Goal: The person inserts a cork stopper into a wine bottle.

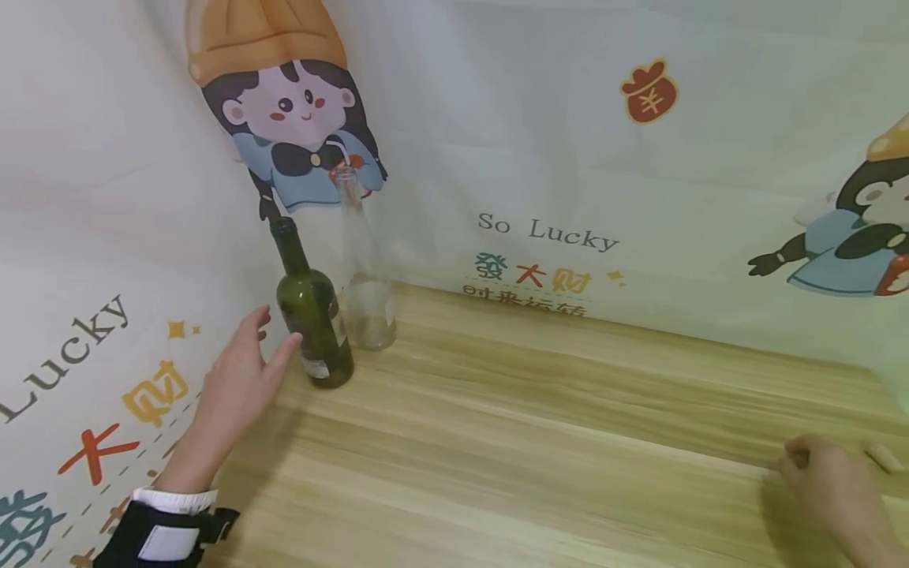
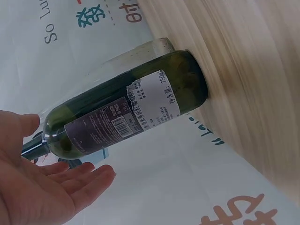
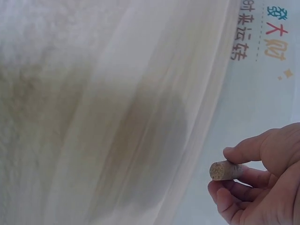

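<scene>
A dark green wine bottle (image 1: 316,327) stands upright on the wooden table, its printed labels (image 2: 154,101) facing my left wrist camera. Beside its neck and shoulder is my left hand (image 1: 237,379), with fingers extended and thumb apart from them. In the left wrist view that palm (image 2: 42,192) faces the bottle. A clear glass bottle (image 1: 371,312) stands just behind the green one. Over at the right, my right hand (image 1: 831,481) pinches a cork (image 3: 224,170) between thumb and fingers. A second small cork-like piece (image 1: 883,456) lies on the table next to that hand.
The wood-grain table (image 1: 511,457) meets a white printed cloth (image 1: 440,118) that rises behind it and along the left side. Both bottles stand close to that cloth in the far left corner.
</scene>
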Demonstrator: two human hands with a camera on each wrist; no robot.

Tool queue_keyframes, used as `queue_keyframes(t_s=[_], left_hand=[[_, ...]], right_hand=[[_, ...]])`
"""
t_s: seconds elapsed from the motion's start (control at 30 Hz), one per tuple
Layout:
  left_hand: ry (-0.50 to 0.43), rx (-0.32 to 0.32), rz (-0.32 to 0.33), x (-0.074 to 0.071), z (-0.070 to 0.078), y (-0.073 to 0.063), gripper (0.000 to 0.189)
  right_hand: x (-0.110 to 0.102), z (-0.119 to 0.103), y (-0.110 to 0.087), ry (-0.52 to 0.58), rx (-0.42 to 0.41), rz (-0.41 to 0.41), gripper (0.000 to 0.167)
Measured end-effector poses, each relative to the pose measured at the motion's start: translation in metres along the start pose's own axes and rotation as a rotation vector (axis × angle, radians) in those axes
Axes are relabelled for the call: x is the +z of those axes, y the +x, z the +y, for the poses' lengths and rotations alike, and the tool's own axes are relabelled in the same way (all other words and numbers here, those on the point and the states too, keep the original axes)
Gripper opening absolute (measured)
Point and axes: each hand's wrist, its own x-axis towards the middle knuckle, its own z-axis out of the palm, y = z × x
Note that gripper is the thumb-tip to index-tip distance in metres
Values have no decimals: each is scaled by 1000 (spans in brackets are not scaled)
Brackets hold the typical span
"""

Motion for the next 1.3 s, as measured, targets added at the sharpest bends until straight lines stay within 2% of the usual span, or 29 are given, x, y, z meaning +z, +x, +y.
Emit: queue_keyframes(t_s=[0.23,0.47,0.53,0.7,0.9,1.03,1.3], left_hand=[[-47,-23,-8,1,2,10,80],[-72,-47,-25,4,-1,16,82],[-76,-52,-24,5,-3,17,83],[-87,-55,-27,10,-6,21,84],[-111,-49,-31,13,-7,24,86],[-126,-40,-22,15,-8,27,88],[-223,-32,6,26,-6,40,98]], right_hand=[[-6,-3,2,-17,-83,170,24],[-18,-8,4,-5,-108,254,23],[-24,-8,7,6,-103,237,25],[-39,-8,13,91,-24,167,32],[-45,-8,14,114,-41,264,28],[-49,-10,15,116,-38,266,28],[-57,-15,12,156,-66,269,27]])
